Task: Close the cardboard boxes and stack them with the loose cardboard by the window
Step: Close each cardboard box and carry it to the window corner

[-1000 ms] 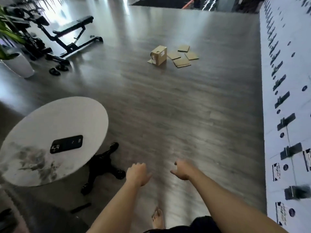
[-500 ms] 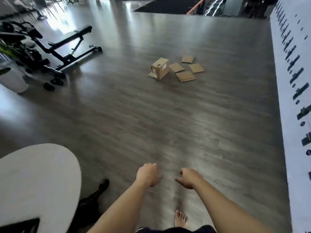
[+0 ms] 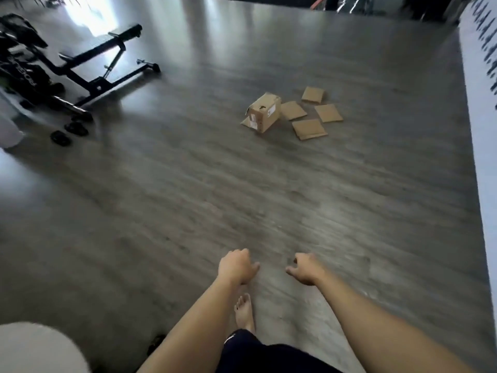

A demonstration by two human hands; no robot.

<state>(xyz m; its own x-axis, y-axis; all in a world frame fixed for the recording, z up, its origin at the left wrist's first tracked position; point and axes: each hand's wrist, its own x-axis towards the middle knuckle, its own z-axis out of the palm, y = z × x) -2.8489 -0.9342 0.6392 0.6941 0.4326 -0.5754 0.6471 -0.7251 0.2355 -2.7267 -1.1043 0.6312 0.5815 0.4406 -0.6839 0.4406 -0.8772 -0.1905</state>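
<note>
A small cardboard box (image 3: 265, 111) lies tipped on the wooden floor, one flap splayed at its left end. Several flat cardboard pieces (image 3: 309, 129) lie scattered just right of it. Both arms reach forward, well short of the box. My left hand (image 3: 235, 266) hangs with loosely curled fingers and holds nothing. My right hand (image 3: 306, 267) is likewise loosely curled and empty. A bare foot (image 3: 244, 310) steps on the floor below the hands.
A black weight bench (image 3: 107, 68) and gym gear stand at the far left. A white round table edge (image 3: 40, 348) shows at the bottom left. A white panel with dark marks (image 3: 481, 130) runs along the right side.
I have walked forward: the box and cardboard pieces are nearer and larger, and the white table has slid out to the bottom left. Both hands stay loosely curled and empty.
</note>
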